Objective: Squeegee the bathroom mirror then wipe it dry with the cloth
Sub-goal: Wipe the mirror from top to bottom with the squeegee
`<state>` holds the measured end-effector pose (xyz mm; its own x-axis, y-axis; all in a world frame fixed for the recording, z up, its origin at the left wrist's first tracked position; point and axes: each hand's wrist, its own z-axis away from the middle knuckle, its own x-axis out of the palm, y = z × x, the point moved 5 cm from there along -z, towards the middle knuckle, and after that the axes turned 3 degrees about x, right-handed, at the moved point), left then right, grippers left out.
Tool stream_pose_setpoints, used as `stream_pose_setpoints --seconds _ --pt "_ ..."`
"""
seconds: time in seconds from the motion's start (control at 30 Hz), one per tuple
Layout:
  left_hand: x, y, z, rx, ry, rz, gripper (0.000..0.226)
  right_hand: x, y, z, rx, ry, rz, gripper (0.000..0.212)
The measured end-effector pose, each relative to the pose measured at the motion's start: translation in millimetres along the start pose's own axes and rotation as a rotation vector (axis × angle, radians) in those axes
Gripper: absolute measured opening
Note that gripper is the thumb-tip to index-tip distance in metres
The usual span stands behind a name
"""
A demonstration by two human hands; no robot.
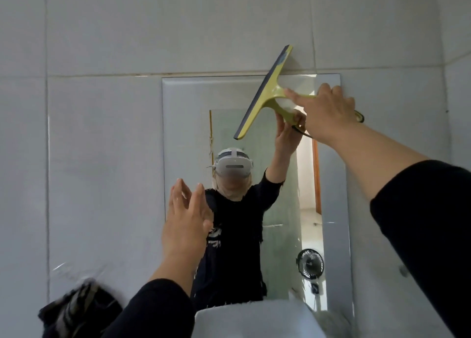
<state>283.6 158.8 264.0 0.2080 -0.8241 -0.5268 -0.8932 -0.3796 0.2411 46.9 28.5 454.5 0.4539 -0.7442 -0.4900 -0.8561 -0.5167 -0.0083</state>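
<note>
Squeegee [265, 92] in right hand [328, 113], atop mirror [186, 123].

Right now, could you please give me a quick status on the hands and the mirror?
Right hand shut on squeegee, blade tilted across mirror top edge. Left hand open, empty, by mirror's lower left. Nothing in the way.

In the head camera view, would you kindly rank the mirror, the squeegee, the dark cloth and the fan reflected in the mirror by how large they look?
1. mirror
2. squeegee and dark cloth: look alike in size, and the cloth is blurred, so unranked
3. fan, seen only as a reflection
</note>
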Motion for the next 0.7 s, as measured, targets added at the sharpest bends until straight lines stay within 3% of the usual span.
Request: stream_pose_setpoints --seconds 0.33,0.7 --pt "-3.7 0.3 -1.6 -0.020 0.009 -0.014 0.076 24.1 43.1 26.8 0.227 -0.084 -0.201 0.069" --pt "-1.3 -2.4 -2.4 0.000 0.000 -0.056 0.083 34.5 8.1 56.3 0.367 -0.133 -0.453 0.066"
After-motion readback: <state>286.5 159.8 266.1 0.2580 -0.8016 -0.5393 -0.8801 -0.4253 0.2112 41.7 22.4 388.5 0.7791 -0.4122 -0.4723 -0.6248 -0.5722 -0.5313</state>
